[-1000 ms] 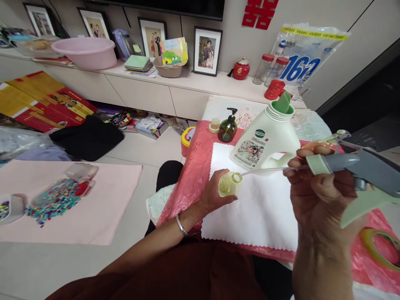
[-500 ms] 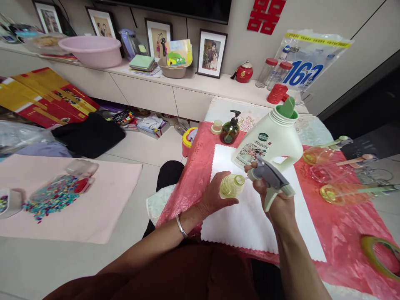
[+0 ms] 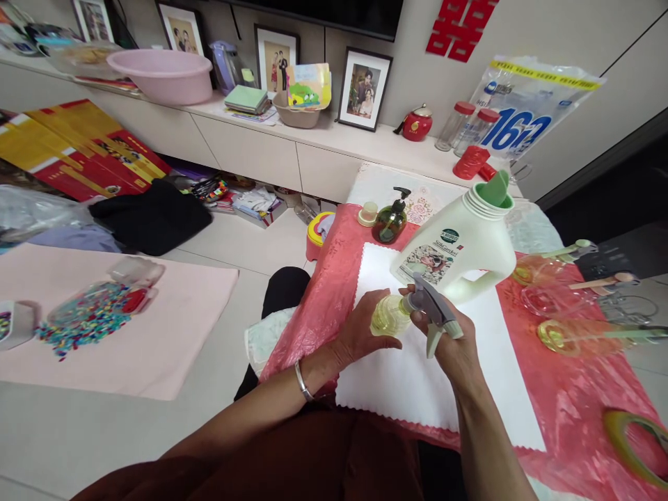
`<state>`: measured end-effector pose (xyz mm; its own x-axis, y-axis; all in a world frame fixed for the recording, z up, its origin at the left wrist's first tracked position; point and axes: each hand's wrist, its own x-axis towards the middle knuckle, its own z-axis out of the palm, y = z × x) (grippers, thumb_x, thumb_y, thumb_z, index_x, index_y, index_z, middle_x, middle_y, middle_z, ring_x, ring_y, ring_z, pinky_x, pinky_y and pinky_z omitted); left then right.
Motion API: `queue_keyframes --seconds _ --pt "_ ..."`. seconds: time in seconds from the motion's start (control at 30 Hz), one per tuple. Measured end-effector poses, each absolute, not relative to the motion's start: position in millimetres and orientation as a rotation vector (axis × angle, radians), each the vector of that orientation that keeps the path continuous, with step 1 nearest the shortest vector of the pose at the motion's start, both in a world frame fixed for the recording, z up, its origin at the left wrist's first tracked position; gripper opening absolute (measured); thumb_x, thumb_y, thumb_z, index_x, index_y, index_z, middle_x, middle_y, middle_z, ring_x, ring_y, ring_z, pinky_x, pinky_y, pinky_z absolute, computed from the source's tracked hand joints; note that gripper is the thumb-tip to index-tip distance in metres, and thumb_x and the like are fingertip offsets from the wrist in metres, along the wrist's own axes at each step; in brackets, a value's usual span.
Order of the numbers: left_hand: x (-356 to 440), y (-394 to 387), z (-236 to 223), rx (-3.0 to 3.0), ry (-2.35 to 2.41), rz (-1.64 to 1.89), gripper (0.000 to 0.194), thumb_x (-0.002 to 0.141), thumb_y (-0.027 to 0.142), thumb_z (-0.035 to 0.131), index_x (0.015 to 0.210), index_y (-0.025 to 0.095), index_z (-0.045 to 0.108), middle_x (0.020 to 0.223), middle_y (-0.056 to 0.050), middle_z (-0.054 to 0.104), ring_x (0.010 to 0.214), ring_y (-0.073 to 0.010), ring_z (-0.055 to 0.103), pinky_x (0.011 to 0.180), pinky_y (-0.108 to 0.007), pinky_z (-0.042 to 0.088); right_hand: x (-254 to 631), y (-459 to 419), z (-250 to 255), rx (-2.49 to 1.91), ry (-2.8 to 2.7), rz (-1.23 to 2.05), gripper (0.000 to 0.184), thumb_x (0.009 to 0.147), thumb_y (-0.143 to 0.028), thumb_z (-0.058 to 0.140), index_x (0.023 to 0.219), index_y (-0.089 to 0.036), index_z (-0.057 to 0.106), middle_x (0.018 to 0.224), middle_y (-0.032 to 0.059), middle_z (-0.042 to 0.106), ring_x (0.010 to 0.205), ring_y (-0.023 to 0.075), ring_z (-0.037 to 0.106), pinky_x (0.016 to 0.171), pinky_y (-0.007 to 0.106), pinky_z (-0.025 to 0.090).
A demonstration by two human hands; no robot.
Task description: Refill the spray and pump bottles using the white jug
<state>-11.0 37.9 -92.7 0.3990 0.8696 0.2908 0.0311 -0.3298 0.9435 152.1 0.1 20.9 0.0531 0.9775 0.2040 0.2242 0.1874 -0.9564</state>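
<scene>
Presently, left hand clasps yellowish bottle; right hand grips grey spray head against it; white jug beyond hands.

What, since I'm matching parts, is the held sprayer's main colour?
The sprayer is mainly grey, seen in the head view.

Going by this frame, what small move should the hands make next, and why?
Probably the right hand should turn the spray head to tighten it on the bottle: it holds the spray head at the bottle's mouth, while the left hand grips the bottle's body. Whether it is fully seated cannot be told.
</scene>
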Motion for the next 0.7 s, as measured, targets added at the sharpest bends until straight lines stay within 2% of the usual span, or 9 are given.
queue_keyframes --seconds 0.27,0.47,0.7 --pt "-12.1 37.9 -88.7 1.684 0.803 1.052 0.102 0.063 0.077 0.077 0.146 0.026 0.045 0.144 -0.015 0.053 0.135 -0.0375 0.051 0.115 -0.060 0.041 151.4 0.2 16.6 -1.281 -1.444 0.873 0.032 0.092 -0.035 0.073 0.123 -0.031 0.072 0.118 0.0023 0.067 0.111 0.0176 0.064 0.091 0.026 0.057" --pt "-11.0 37.5 -92.6 1.643 0.796 1.079 0.102 0.062 0.075 0.079 0.144 0.026 0.046 0.144 -0.015 0.053 0.134 -0.0378 0.051 0.115 -0.060 0.041 148.4 1.7 17.4 -1.285 -1.431 0.833 0.029 0.088 -0.033 0.074 0.116 -0.027 0.074 0.113 0.0025 0.068 0.101 0.0158 0.066 0.088 0.025 0.055" --pt "-10.1 38.0 -94.2 1.632 0.792 1.082 0.103 0.060 0.076 0.080 0.142 0.024 0.046 0.142 -0.015 0.054 0.131 -0.0378 0.053 0.114 -0.058 0.043 143.3 -0.7 15.0 -1.295 -1.390 0.809 0.026 0.087 -0.035 0.075 0.110 -0.024 0.073 0.109 0.0020 0.068 0.098 0.0167 0.065 0.085 0.026 0.056"
